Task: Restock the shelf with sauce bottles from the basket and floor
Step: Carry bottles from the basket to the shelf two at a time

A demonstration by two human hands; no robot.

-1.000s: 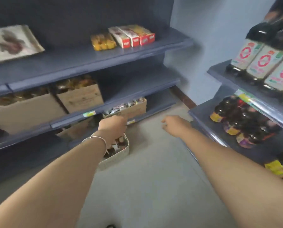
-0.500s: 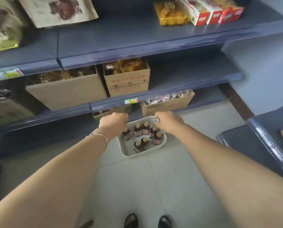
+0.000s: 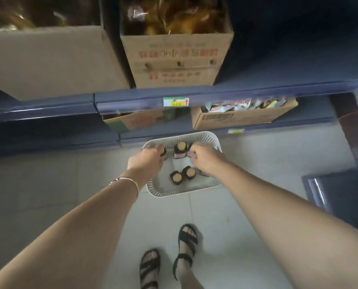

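Note:
A white slotted basket (image 3: 184,191) sits on the floor against the bottom shelf, holding several dark sauce bottles with tan caps. One bottle (image 3: 181,150) stands at the back between my hands, and two bottles (image 3: 176,177) stand near the front. My left hand (image 3: 145,161) is inside the basket's back left corner, with its fingers curled over a bottle (image 3: 164,152) that is mostly hidden. My right hand (image 3: 203,158) is curled around a pink-labelled bottle (image 3: 191,153) at the back right.
Blue shelves (image 3: 215,97) rise right behind the basket and carry cardboard boxes (image 3: 174,59) of packaged goods. A lower box (image 3: 242,117) sits just above the basket. The corner of another blue shelf unit (image 3: 340,195) juts in at right. My sandalled feet (image 3: 186,240) stand on the tiled floor.
The view has tilted down and closer to the basket. Both hands have dropped from the basket's far rim in among the bottles and closed around one each.

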